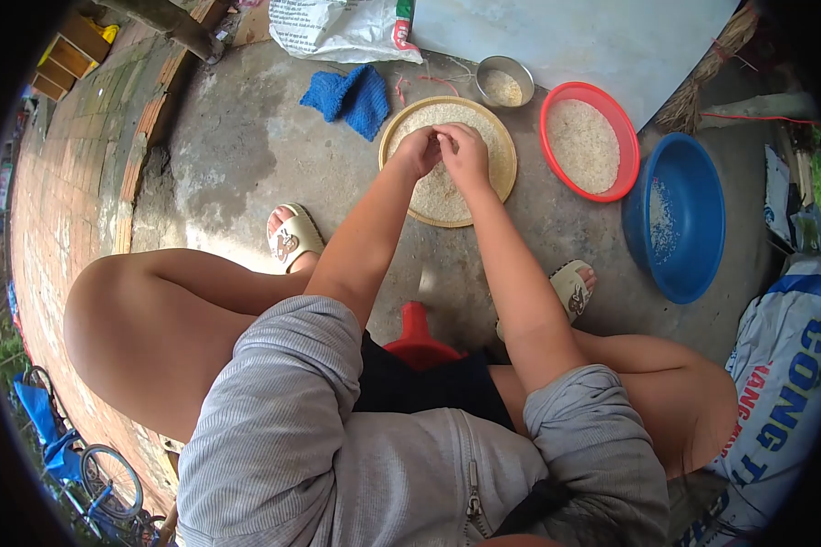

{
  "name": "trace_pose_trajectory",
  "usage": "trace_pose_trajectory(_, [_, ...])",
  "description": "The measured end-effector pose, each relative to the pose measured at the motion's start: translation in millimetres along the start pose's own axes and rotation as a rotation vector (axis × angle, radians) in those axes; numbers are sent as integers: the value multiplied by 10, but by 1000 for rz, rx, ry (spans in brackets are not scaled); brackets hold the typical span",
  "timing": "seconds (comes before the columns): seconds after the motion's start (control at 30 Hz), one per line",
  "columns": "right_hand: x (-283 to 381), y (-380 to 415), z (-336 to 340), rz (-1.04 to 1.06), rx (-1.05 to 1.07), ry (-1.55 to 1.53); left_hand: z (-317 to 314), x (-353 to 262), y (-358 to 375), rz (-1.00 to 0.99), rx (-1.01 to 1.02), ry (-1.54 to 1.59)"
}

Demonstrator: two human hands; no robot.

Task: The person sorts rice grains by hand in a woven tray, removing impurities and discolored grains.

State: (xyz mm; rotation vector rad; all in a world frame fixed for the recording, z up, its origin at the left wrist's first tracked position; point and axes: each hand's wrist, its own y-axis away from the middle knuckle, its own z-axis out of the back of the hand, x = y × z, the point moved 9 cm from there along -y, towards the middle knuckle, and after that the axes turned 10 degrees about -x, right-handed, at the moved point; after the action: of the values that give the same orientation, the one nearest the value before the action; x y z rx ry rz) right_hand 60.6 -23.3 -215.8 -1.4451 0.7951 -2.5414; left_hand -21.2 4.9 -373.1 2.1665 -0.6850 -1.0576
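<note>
A round woven tray [506, 169] of rice grains [438, 196] lies on the ground in front of me. Over its middle, my left hand [416, 152] and my right hand [463, 152] meet, fingertips touching. The fingers of both are bent and pinched together. Whatever is between them is hidden or too small to make out. Just behind the tray stands a small metal bowl [504, 82] with some grains inside. To the right is a red basin [624, 178] holding more rice.
Farther right, a blue basin [698, 246] has scattered grains inside. A blue knitted cloth [351, 98] lies left of the tray. White sacks [337, 32] are at the back and at lower right. Beneath me is a red stool [415, 333]; a bicycle [109, 479] stands lower left.
</note>
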Motion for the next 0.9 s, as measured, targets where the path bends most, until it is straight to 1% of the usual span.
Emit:
trace_pose_trajectory(0.03, [-6, 3, 9, 4, 1, 0, -80, -46, -8, 1, 75, 119])
trace_pose_trajectory(0.07, [-44, -2, 102, -36, -83, 88, -57, -71, -32, 36, 52, 134])
trace_pose_trajectory(0.1, [-107, 32, 193, -79, -165, 174, -33, -115, -31, 29, 50, 136])
trace_pose_trajectory(0.17, [-234, 185, 204, -85, -135, 214, 84, -184, -51, 13, -21, 42])
trace_pose_trajectory(0.23, [-208, 369, 44, 40, 59, 231, 188, -234, -62, 10, -39, 38])
trace_pose_trajectory(0.27, [-225, 453, 43, 41, 61, 230, 285, -245, -65, 12, -71, 58])
trace_pose_trajectory(0.33, [-249, 646, -142, 58, 263, 269, 471, -282, -82, 3, -137, 73])
trace_pose_trajectory(0.37, [-259, 697, -160, 58, 267, 267, 512, -265, -90, 3, -142, 76])
trace_pose_trajectory(0.43, [-357, 769, -246, -3, 343, 295, 604, -282, -53, -29, -233, -12])
trace_pose_trajectory(0.47, [-378, 754, -279, 0, 342, 294, 586, -262, -34, -32, -232, -11])
trace_pose_trajectory(0.53, [-503, 602, -217, -130, 188, 314, 511, -194, 27, -50, -275, -149])
trace_pose_trajectory(0.57, [-497, 534, -252, -127, 185, 314, 424, -143, 19, -43, -234, -216])
trace_pose_trajectory(0.63, [-302, 310, -194, -136, 64, 89, 201, -26, 20, 3, -103, -131])
trace_pose_trajectory(0.67, [-223, 213, -202, -131, 66, 92, 142, -22, 5, 1, -100, -127])
trace_pose_trajectory(0.73, [21, 64, -69, 36, -91, 112, -116, -56, 20, 21, 88, 150])
trace_pose_trajectory(0.77, [12, 69, -48, 37, -90, 114, -121, -102, 17, 21, 89, 152])
trace_pose_trajectory(0.83, [-222, 126, 94, -112, -181, 249, 122, -304, -24, -52, -126, -3])
trace_pose_trajectory(0.87, [-297, 189, 24, -131, -54, 310, 145, -365, -17, -57, -126, 13])
trace_pose_trajectory(0.9, [-337, 252, 8, -130, -56, 307, 201, -407, -15, -60, -126, 11])
